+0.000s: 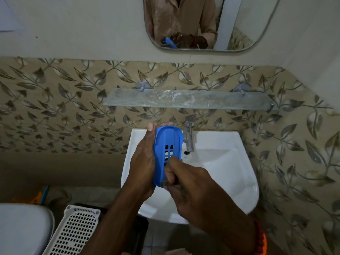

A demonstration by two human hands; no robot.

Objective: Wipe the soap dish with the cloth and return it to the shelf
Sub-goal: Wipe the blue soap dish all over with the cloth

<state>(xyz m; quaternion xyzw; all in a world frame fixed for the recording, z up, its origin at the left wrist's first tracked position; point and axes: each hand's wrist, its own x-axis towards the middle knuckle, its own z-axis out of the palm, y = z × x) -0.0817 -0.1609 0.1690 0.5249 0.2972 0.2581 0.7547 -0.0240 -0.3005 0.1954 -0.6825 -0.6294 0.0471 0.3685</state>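
Observation:
A blue slotted soap dish (pixel 166 142) is held on edge above the white sink (pixel 230 162). My left hand (pixel 142 162) grips it along its left side, thumb at the top. My right hand (pixel 189 183) is closed around a small dark cloth (pixel 166 183), pressing it against the dish's lower right edge; most of the cloth is hidden inside the fist. The glass shelf (pixel 184 100) is fixed to the wall above the sink and carries white residue marks.
A metal tap (pixel 189 135) stands just right of the dish. A mirror (pixel 198 24) hangs above the shelf. At lower left are a white perforated basket (pixel 73 230) and a toilet lid (pixel 24 229).

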